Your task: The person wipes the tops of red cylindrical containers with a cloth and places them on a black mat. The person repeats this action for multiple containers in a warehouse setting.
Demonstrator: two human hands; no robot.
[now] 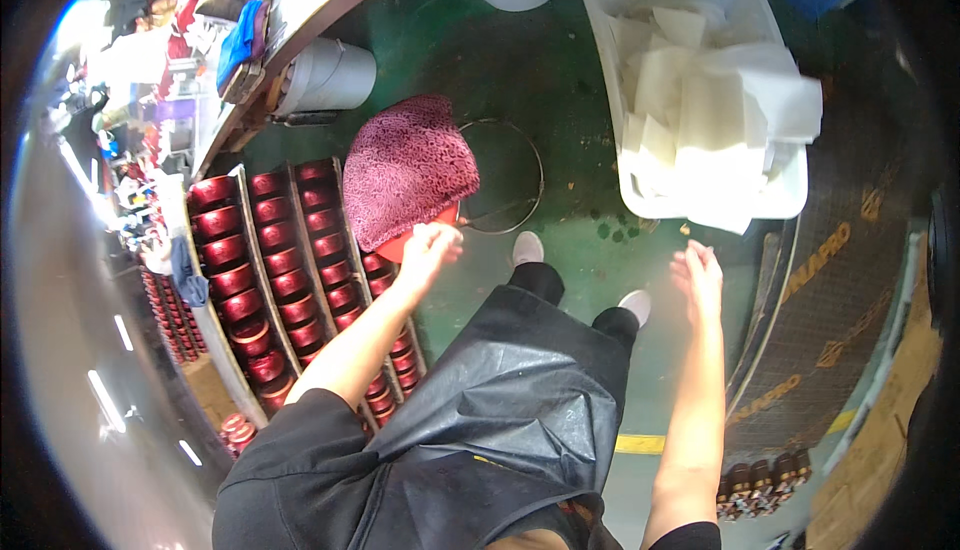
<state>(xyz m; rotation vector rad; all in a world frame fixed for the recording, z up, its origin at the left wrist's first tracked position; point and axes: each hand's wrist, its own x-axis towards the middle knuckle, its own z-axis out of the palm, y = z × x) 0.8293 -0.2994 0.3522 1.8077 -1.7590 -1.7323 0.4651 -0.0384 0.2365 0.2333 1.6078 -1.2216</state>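
My left hand (431, 250) is at the near rim of a red bucket (398, 246), its fingers curled in. Whether it holds anything is hidden. A pink, shaggy cloth (412, 170) covers most of that bucket. My right hand (697, 272) hangs over the green floor, just short of a white plastic tub (632, 202). Its fingers are loosely bent and apart, with nothing visible in them. Crumpled and folded white sheets (712, 130) fill the tub, and some overhang its right and near edges.
On my left, shiny red cylindrical parts (232, 280) stand in several rows between rails. A thin wire hoop (541, 175) lies beside the red bucket. White buckets (335, 78) stand under the bench (318, 18). A dark printed mat (815, 300) and copper-coloured parts (762, 485) are at right.
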